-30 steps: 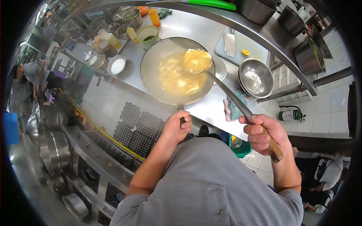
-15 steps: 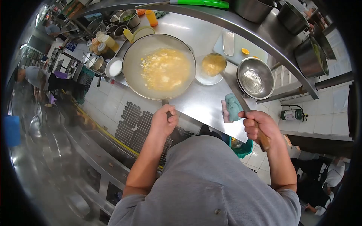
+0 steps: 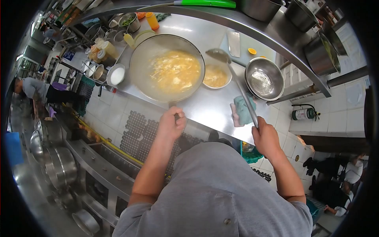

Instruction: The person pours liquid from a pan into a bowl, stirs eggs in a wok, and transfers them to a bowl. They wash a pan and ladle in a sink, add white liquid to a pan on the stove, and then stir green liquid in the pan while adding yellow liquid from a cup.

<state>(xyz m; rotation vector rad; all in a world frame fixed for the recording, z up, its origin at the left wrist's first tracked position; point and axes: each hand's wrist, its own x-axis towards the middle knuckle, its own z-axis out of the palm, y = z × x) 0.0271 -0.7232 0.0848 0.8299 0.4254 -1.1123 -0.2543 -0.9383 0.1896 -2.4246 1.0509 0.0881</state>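
My left hand (image 3: 172,123) is closed around the handle of a large wok (image 3: 142,75), held at the table's front edge. Yellow, eggy soup (image 3: 177,71) with pale strands fills the wok's middle. My right hand (image 3: 267,138) grips a long-handled ladle (image 3: 218,55), whose bowl is tipped over above a white bowl (image 3: 230,81). Inside that bowl lies soup of the same yellow kind. Right of the ladle's shaft stands a steel bowl (image 3: 263,79). A folded teal cloth (image 3: 244,110) lies close to my right hand.
A cleaver (image 3: 233,44) and a cut orange piece (image 3: 252,51) lie on a cutting board (image 3: 260,45). Overhead runs a steel shelf (image 3: 272,43) with pots. Sauce bottles (image 3: 107,48) and a bowl of white contents (image 3: 115,75) stand at left. A co-worker (image 3: 35,89) bends at far left.
The ladle has turned over, its bowl moving slightly up and left. Soup now shows in the white bowl. My right hand has rotated; my left still holds the wok.
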